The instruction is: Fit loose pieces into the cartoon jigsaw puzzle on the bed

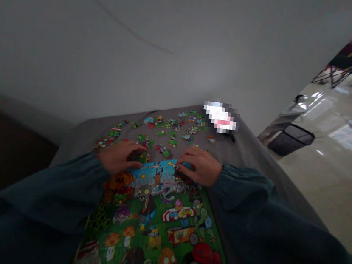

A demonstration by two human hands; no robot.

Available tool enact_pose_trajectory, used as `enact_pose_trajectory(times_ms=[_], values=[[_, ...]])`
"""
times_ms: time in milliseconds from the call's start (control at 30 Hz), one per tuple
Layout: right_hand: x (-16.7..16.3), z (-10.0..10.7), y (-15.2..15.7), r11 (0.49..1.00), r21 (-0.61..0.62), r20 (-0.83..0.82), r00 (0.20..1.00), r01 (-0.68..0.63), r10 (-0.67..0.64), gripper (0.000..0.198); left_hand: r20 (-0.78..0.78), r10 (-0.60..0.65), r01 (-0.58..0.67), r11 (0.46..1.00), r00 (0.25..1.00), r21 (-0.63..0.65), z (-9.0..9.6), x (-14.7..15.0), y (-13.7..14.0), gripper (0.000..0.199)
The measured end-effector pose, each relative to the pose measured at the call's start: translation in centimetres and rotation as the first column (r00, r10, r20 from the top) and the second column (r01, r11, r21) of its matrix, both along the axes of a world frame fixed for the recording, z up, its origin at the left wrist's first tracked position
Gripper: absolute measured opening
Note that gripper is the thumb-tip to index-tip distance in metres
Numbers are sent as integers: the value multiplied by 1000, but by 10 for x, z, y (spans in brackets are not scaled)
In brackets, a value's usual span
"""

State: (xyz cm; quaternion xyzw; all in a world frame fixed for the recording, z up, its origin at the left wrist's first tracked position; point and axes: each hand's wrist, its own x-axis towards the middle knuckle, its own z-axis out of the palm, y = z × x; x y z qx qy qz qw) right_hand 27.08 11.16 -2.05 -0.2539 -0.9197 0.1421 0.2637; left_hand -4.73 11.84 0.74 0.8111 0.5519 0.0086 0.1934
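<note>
A cartoon jigsaw puzzle (159,215) lies before me, with a green lawn, zombies, mushrooms and a strip of blue sky along its far edge. My left hand (118,155) rests by the puzzle's far left corner, thumb and fingers apart, nothing visible between them. At the far right of the blue strip is my right hand (201,166), its fingers curled in toward the thumb at the puzzle's edge. Whatever they pinch is too small and dark to name. Between and beyond the hands are loose pieces, including a purple and green puzzle piece (164,150).
Several more loose pieces (175,125) are scattered over the grey cloth (240,153) toward the wall. A lit, pixelated device (219,117) lies at the far right corner. On the floor to the right stand a dark bin (290,141) and a folding chair (348,61).
</note>
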Motion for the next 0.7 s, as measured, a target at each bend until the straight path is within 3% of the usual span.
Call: enact_pose_trajectory(times_ms=[133, 267, 467, 600, 700], values=[[-2, 2, -2, 1000, -11, 26, 999, -20, 21, 19, -77, -2, -2, 999, 997, -47, -9, -1, 18, 48], [-3, 6, -4, 999, -6, 28, 999, -32, 32, 20, -136, 26, -34, 998, 990, -58, -4, -5, 23, 32], [-1, 9, -2, 999, -2, 41, 998, -43, 44, 19, -102, 102, -110, 991, 990, -82, 1, -2, 26, 36], [1, 11, 1, 998, -35, 23, 999, -44, 44, 20, -32, 136, -138, 987, 990, -78, 18, 6, 26, 46], [0, 14, -5, 987, -139, -106, 993, -74, 60, 21, 41, 142, -140, 989, 989, -50, 40, 22, 5, 48]])
